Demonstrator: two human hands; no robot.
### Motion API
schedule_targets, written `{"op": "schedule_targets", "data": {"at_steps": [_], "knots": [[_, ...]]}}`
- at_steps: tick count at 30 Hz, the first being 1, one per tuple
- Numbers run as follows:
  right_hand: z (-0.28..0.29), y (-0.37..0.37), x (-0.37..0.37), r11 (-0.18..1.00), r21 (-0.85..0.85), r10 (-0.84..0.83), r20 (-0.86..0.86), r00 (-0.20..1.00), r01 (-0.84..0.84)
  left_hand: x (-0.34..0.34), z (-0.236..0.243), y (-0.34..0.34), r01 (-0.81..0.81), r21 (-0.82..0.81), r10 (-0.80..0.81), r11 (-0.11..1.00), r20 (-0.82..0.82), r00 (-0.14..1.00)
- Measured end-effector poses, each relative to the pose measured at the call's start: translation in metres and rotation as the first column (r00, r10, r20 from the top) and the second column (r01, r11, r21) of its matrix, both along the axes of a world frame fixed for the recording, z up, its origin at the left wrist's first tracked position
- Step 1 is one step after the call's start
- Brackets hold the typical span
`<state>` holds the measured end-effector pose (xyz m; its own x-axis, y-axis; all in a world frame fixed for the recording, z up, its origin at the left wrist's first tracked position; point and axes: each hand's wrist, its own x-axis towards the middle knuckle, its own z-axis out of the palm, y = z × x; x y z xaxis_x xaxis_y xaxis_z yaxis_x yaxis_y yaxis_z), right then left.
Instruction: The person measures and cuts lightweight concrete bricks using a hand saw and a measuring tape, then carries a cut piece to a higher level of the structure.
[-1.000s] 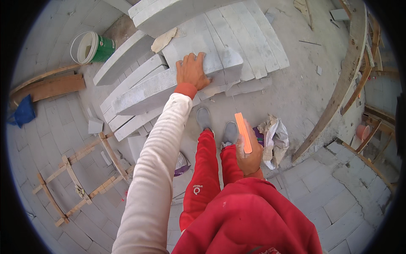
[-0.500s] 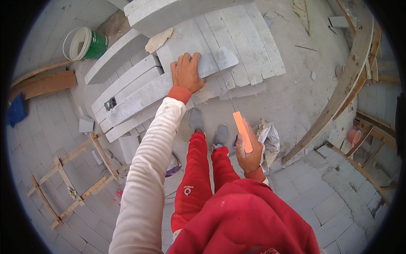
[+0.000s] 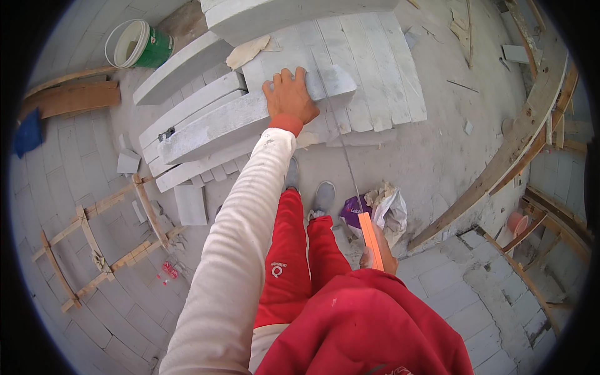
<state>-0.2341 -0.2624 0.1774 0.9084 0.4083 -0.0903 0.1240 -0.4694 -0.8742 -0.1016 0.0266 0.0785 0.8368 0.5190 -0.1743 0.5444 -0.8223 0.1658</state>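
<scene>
A long grey-white concrete block [image 3: 212,125] lies across a stack of similar blocks, its right end jutting out over them. On its top, toward the right end, my left hand [image 3: 290,97] presses down with fingers bent over the far edge. My right hand [image 3: 382,253] is closed round the orange handle of a handsaw [image 3: 370,240], low and close to my body. The saw's thin blade, seen almost edge-on, runs up and away from the handle and crosses the block just right of my left hand. How deep the blade sits in the block I cannot tell.
Stacked blocks [image 3: 375,69] spread beyond my feet. A green-and-white bucket [image 3: 150,47] stands at the far left. Beside my right foot lies a crumpled sack [image 3: 390,215]. A wooden frame [image 3: 94,237] lies at the left; a long curved-looking plank [image 3: 481,178] slants along the right.
My right hand has drawn the saw back toward my body, and more of the blade shows. My left hand stays on the block. The whole view has shifted slightly.
</scene>
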Motion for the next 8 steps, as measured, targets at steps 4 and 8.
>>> {"op": "schedule_targets", "data": {"at_steps": [4, 8], "knots": [[-0.01, 0.026, 0.02, 0.999, -0.036, 0.016, -0.031, 0.999, -0.017, -0.006, 0.002, 0.001, -0.01, -0.016, 0.01, 1.0, -0.005, 1.0], [0.002, 0.037, 0.033, 1.0, -0.029, -0.004, -0.079, 0.997, 0.002, 0.003, 0.005, 0.009, 0.01, -0.044, -0.012, 0.999, -0.045, 0.999]]}}
